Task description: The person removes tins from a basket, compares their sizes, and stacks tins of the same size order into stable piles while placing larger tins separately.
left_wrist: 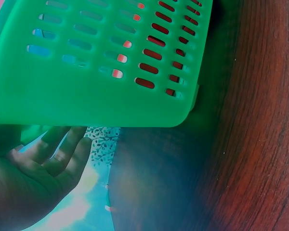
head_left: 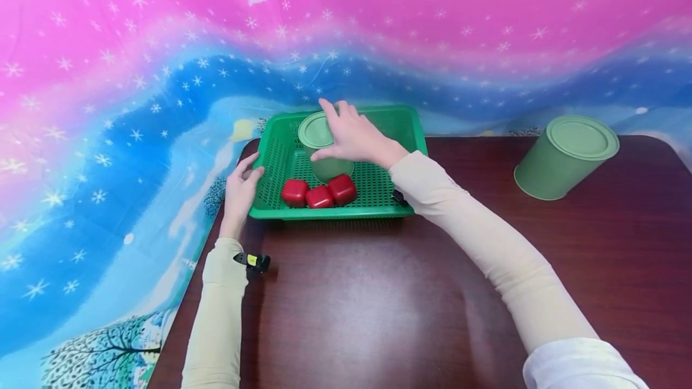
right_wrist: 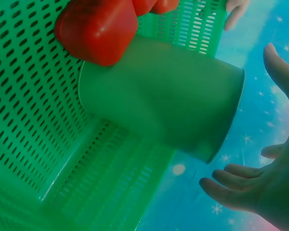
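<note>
A green can (head_left: 332, 167) with a lid stands in a green plastic basket (head_left: 346, 213), behind three rounded red blocks (head_left: 320, 197). My right hand (head_left: 354, 135) is over the can, thumb and fingers spread wide. In the right wrist view, a gap shows between this hand (right_wrist: 260, 178) and the can (right_wrist: 164, 94). My left hand (head_left: 241, 192) is at the basket's left rim, thumb and fingertips right against it. In the left wrist view, the left hand's loosely extended fingers (left_wrist: 62, 156) show beside the basket's outer wall (left_wrist: 86, 103); part of this hand is hidden.
A second lidded green can (head_left: 564, 158) stands on the dark wooden table (head_left: 367, 293) at the right. A colourful patterned cloth (head_left: 335, 29) hangs behind the table and along its left side. A black wrist camera (head_left: 258, 262) is on the left wrist.
</note>
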`<state>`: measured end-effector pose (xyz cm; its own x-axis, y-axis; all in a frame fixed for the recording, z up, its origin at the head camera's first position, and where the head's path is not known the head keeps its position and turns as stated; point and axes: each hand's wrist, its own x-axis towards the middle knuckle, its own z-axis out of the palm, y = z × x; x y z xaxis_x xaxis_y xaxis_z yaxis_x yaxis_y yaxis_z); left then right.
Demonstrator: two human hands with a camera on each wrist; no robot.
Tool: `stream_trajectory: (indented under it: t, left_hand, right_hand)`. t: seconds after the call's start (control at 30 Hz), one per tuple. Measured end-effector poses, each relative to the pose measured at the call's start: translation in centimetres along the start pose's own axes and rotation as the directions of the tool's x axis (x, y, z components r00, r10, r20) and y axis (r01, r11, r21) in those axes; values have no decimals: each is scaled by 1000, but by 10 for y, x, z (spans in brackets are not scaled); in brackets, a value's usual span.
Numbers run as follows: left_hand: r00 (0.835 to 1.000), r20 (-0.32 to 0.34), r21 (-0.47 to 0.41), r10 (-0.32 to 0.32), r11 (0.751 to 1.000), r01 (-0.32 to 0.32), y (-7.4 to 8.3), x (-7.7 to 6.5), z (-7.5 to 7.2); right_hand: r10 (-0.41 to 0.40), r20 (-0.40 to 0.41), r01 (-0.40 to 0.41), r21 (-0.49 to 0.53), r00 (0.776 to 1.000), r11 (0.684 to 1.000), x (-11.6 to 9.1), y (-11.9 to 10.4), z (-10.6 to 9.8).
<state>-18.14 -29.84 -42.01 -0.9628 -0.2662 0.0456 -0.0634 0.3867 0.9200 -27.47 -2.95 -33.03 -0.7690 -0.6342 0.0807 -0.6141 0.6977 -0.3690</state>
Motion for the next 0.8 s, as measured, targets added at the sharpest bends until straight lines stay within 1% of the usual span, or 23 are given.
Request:
stream_trajectory:
  t: [0.3,0.53,0.67,0.8]
  left_hand:
    - [1000,-4,3,14,1000,-14,-1,1,-1]
    - [1000,-1,6,11,1000,-11,-3,2,0]
    - [1000,3,1,13,1000,-13,-2,1,0]
    - [1000,1,1,7,1000,-7,-3,2,-1]
  right_hand:
    - [32,41,-33,16,999,999,15,-9,8]
    - [76,72,-78,26,995,997,24,-7,15]
    - [98,79,-98,-5,992,995,29,-4,21]
    - [95,76,-91,-58,993,994,33,-3,26]
